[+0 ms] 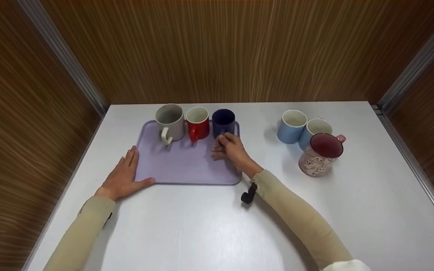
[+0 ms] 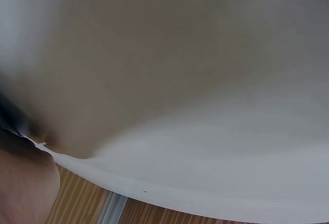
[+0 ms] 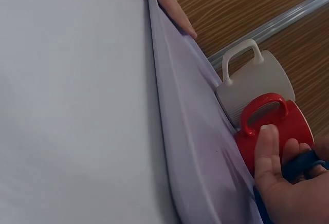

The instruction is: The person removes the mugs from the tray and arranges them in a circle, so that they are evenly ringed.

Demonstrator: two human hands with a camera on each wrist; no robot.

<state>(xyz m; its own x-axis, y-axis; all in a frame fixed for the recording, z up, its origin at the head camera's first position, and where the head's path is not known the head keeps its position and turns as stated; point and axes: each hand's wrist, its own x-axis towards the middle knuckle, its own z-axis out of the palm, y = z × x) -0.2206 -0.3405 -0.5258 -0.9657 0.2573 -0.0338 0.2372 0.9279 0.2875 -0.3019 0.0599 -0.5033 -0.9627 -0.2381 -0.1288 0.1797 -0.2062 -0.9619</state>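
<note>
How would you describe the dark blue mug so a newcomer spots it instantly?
On the white table, find the lilac tray. Along its far edge, the dark blue mug stands rightmost of three, with the right hand gripping its handle. Unlike the red mug and pale grey mug to its left, it is dark blue inside and out.

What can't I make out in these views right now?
- Head: most of the handle of the dark blue mug, covered by the right hand.
- Head: lower side of the nearer light blue mug, behind the patterned mug.
- Left wrist: most of the left hand, past the left edge.
</note>
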